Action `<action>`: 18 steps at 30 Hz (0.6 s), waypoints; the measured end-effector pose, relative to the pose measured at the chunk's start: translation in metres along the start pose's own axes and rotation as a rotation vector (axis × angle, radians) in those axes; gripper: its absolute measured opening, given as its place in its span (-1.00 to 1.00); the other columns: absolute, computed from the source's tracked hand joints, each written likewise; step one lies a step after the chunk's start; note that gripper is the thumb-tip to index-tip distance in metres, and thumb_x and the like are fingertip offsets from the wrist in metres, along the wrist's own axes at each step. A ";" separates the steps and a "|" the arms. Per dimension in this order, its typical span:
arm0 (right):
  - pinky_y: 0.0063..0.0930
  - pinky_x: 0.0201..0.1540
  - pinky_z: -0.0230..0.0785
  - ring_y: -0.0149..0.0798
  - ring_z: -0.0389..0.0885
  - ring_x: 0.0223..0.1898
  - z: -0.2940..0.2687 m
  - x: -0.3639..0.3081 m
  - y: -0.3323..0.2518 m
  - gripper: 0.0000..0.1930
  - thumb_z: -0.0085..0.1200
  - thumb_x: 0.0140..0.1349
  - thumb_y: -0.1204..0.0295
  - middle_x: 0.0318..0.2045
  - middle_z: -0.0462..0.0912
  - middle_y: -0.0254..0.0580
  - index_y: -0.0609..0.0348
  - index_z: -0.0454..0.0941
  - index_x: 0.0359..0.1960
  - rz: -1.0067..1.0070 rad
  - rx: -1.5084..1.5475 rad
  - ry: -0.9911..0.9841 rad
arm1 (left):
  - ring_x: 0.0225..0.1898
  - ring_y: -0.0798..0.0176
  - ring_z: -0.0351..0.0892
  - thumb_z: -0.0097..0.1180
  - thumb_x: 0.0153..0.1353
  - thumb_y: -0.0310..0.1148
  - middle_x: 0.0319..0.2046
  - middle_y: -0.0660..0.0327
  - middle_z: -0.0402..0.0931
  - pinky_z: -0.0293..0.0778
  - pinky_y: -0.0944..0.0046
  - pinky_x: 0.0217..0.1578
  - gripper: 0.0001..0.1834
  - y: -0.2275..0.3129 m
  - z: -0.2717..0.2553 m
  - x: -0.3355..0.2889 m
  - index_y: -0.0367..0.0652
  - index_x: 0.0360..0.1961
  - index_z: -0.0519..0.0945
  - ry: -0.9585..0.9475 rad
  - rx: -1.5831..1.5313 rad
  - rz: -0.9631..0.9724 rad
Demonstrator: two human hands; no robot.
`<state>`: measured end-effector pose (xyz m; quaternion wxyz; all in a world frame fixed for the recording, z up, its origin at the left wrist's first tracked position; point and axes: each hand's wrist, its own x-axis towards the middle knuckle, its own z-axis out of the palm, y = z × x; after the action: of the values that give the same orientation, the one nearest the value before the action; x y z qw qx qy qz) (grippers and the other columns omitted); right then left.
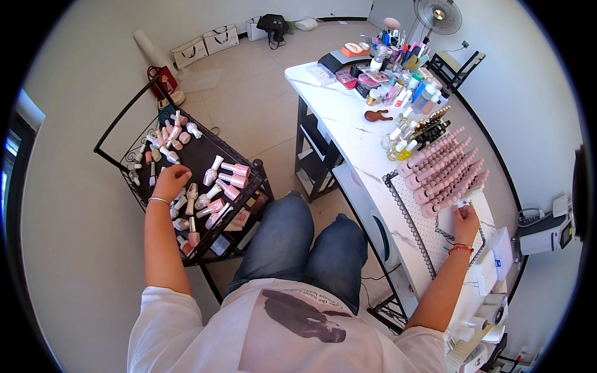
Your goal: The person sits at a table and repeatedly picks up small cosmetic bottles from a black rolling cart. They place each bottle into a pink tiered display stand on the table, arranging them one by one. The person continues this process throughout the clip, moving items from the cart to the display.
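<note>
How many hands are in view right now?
2: bare left hand over the dark metal cart; bare right hand beside the pink cylindrical bottles on the white marble-patterned table. Neither seems hidden.

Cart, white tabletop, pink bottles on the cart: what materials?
Cart: probably dark painted metal, judging by its slim frame. Tabletop: smooth white with grey veining, stone or marble-look laminate, can't tell. Pink bottles: likely glass or plastic, glossy finish, given the highlights.

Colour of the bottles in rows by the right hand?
Pink: the bottles in rows beside the right hand. Best seen in the head view.
</note>
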<state>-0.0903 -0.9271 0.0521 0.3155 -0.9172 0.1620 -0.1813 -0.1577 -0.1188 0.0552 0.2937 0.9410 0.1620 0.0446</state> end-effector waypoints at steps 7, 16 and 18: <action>-0.55 -0.45 0.33 -0.48 0.46 -0.56 -0.001 -0.001 0.002 -0.80 0.32 0.18 0.41 -0.58 0.59 -0.34 0.32 0.60 -0.37 -0.020 0.034 0.029 | -0.37 0.41 0.54 0.33 0.19 -0.31 -0.44 0.26 0.61 0.48 0.34 -0.27 -0.75 0.034 0.000 -0.006 -0.30 -0.24 0.68 -0.183 -0.168 -0.017; -0.54 -0.46 0.32 -0.49 0.44 -0.57 -0.004 -0.004 -0.008 -0.79 0.33 0.16 0.40 -0.61 0.57 -0.35 0.31 0.61 -0.41 -0.012 -0.012 0.017 | -0.50 0.28 0.52 0.52 -0.10 -0.30 -0.55 0.18 0.57 0.45 0.27 -0.41 -0.70 0.066 0.010 -0.011 -0.24 -0.41 0.70 -0.325 0.111 0.202; -0.53 -0.46 0.32 -0.48 0.44 -0.57 -0.004 -0.004 -0.008 -0.79 0.33 0.16 0.39 -0.61 0.58 -0.35 0.31 0.61 -0.42 -0.002 -0.033 0.016 | -0.51 0.29 0.50 0.51 -0.13 -0.31 -0.57 0.18 0.55 0.42 0.27 -0.43 -0.70 0.063 0.016 -0.010 -0.23 -0.39 0.70 -0.342 0.110 0.208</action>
<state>-0.0937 -0.9217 0.0592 0.2987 -0.9210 0.1665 -0.1863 -0.1465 -0.1789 0.0779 0.2590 0.9611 0.0137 -0.0948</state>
